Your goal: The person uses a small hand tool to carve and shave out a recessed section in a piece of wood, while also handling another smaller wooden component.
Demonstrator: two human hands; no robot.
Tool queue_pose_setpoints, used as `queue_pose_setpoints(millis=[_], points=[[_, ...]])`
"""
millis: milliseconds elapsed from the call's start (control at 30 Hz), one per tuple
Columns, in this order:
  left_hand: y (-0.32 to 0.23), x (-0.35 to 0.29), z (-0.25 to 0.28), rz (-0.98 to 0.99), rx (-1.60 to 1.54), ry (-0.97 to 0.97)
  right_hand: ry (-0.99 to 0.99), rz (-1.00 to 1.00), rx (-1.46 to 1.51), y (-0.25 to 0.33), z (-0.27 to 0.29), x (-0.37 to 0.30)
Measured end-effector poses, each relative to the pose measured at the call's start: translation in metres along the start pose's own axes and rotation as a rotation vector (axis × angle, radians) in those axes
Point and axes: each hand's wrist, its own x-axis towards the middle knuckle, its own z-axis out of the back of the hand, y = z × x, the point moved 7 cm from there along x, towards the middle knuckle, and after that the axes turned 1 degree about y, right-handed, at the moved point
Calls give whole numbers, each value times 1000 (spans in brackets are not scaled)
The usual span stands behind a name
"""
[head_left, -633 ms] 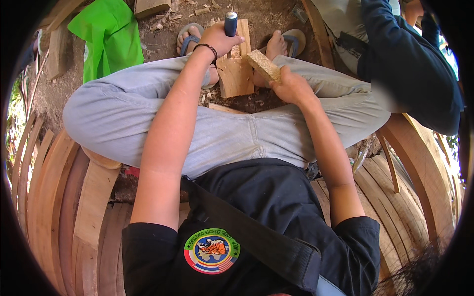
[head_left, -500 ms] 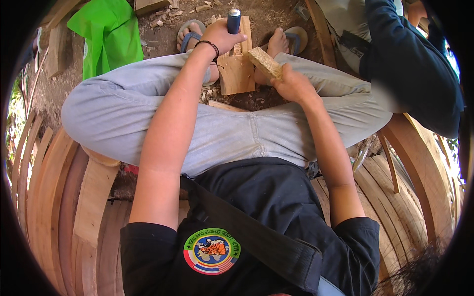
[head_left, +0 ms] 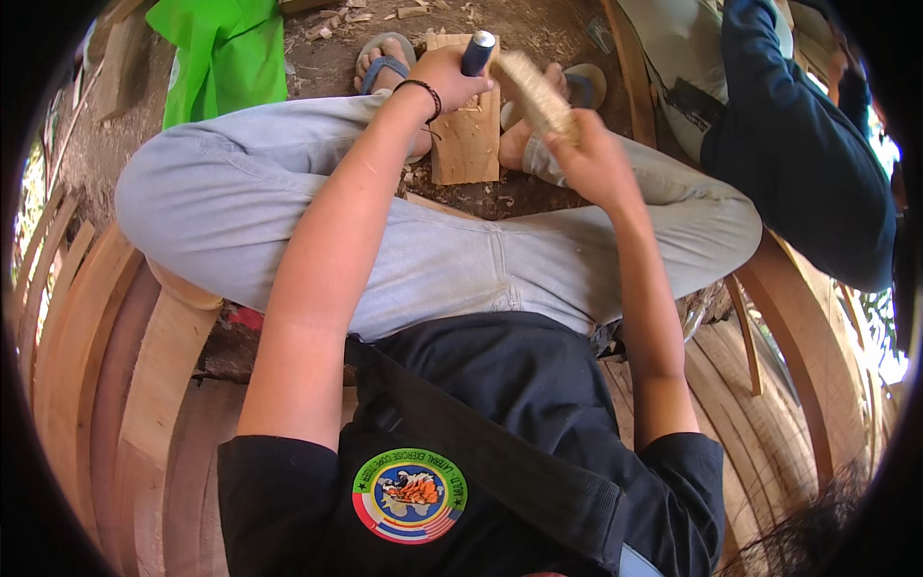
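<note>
A short, pale, rough-cut wooden piece (head_left: 535, 91) is held raised above the ground between the knees, over a flat, light-brown wooden block (head_left: 468, 142) that stands on the dirt between the sandalled feet. It is judged light, stiff and splintery, not fragile; it is best gripped at its lower end, where the right hand (head_left: 594, 162) is closed around it. A blue-handled tool (head_left: 477, 53) is clasped by the curled fingers of the left hand (head_left: 448, 82). Curved timber planks (head_left: 144, 365) are stacked on both sides.
</note>
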Motion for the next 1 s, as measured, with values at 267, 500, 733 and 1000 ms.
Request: queue_pose_setpoints(millis=[267,500,733,1000], points=[[11,-12,-14,-22,-102,39,-442,590,499,115,80,-29],[12,-14,-16,-137,30,-13,-429,609,394,119,80,-38],[17,-23,-21,-10,36,-23,-88,284,-260,40,14,-16],[10,-19,1,35,-106,-220,-383,30,490,-15,24,20]])
